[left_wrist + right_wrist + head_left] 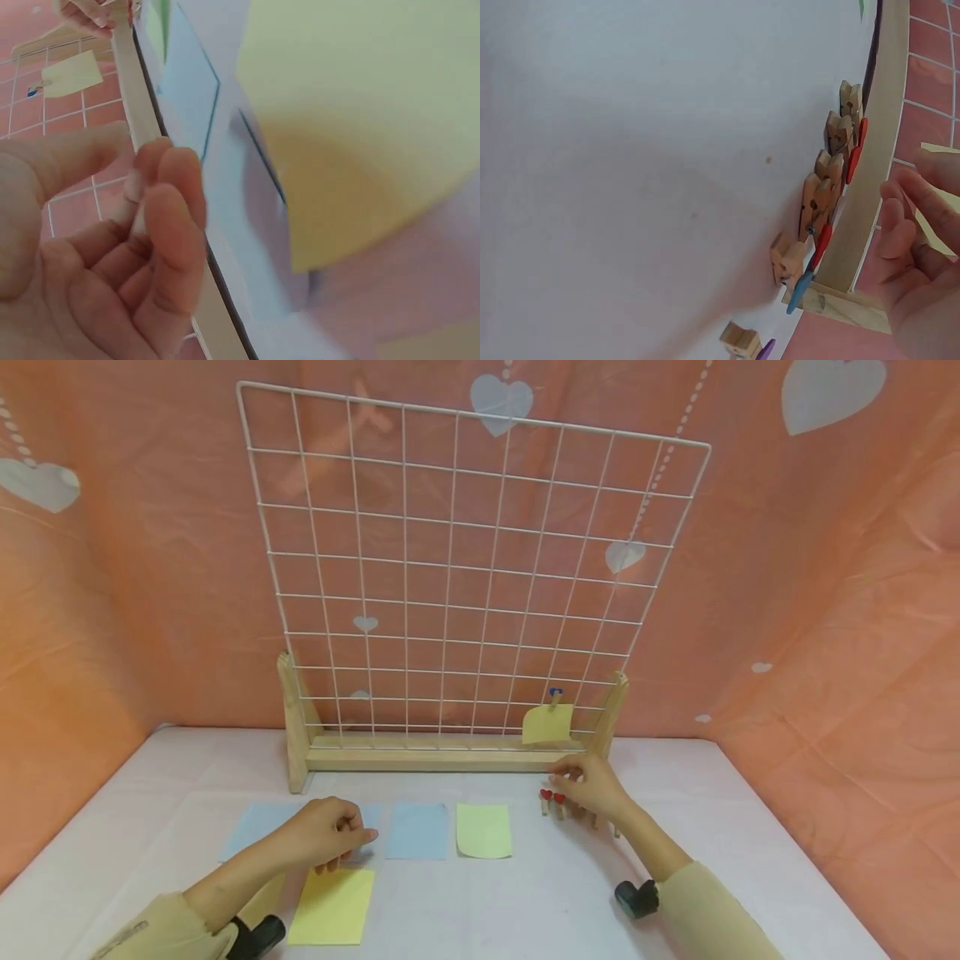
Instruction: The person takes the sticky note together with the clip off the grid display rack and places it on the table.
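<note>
My left hand [326, 833] hovers above the paper notes with loosely bent fingers and nothing in them. Below it lies a yellow note [333, 910], and a blue note [258, 825] is partly hidden behind the hand. Further right are another blue note [416, 833] and a green note [483, 833]. Over at the right, my right hand [588, 783] is raised above a row of small wooden clothespins [821, 202] with coloured tops, some of them red hearts. Its fingers are bent, and no object shows between them. Just beyond, a yellow note [543, 725] hangs from the grid by a blue-topped clothespin [556, 695].
A white wire grid [448, 560] stands in a wooden base [442, 760] across the back of the white table [480, 910]. A second yellow note [264, 900] is partly covered by the left forearm. Orange cloth [847, 652] with pale hearts surrounds the table.
</note>
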Available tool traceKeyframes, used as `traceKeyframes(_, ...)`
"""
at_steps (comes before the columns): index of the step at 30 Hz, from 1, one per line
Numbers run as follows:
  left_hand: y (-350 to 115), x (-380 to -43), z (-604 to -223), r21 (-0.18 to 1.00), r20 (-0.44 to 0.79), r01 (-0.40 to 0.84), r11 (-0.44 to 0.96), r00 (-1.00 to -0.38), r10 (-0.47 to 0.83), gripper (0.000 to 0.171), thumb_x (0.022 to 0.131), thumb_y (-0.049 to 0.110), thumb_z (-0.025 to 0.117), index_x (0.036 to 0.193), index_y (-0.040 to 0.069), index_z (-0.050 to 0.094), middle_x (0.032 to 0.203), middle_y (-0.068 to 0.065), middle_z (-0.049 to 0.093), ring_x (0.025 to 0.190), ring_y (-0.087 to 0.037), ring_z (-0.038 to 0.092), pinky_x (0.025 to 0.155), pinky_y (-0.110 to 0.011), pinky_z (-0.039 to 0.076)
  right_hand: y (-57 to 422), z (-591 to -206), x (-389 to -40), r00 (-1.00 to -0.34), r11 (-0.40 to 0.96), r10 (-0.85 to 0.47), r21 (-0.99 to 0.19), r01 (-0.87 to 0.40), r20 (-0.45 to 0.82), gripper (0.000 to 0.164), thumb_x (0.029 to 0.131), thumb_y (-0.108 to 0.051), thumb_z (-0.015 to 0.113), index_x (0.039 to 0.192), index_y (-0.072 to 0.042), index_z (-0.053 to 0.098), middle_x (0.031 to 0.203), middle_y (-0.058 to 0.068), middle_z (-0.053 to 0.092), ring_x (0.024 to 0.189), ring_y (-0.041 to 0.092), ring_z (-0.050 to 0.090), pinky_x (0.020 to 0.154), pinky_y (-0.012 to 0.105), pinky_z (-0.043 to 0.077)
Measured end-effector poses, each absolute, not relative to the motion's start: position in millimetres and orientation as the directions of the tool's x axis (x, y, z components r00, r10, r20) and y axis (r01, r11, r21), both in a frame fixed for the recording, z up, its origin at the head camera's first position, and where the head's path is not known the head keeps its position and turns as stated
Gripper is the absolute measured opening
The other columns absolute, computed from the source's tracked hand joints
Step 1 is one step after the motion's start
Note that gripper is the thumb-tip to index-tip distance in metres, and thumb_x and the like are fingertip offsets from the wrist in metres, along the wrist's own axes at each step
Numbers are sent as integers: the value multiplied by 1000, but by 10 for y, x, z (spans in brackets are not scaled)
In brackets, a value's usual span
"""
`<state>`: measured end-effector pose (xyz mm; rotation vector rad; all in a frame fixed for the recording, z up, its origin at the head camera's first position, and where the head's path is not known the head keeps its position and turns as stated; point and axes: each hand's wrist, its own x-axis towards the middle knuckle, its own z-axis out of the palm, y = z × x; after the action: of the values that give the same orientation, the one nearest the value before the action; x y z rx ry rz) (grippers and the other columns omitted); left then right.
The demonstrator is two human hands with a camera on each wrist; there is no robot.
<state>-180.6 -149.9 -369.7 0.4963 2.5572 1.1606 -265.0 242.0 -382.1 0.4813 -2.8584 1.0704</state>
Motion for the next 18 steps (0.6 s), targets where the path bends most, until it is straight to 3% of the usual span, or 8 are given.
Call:
traceKeyframes(6,-1375,-1862,-3650,800,-80,192,569,-905,417,26,93,29,61,86,4,58,64,-4,58,42,-11,45,39,-21,36,2447,-3813,-2637,-942,697,-284,-635,-332,181,20,87,-13,66,102,-1,71,91,8,70,77,14,55,61,25,45)
traceKeyframes(12,-1289,-1914,-3639,806,-31,229,546,-905,425,24,93,28,61,90,4,60,67,-6,61,47,-14,51,41,-27,43,2464,-3801,-2633,-939,663,-281,-666,-341,201,22,88,-12,66,105,2,70,85,8,68,73,15,54,52,22,43)
traceKeyframes(18,-1194,-1984,-3642,819,22,257,513,-907,421,21,92,25,63,95,4,60,68,-9,62,49,-17,55,45,-33,51,2427,-3771,-2638,-942,676,-225,-656,-336,250,19,89,-8,65,105,1,70,95,13,71,85,23,63,69,28,51)
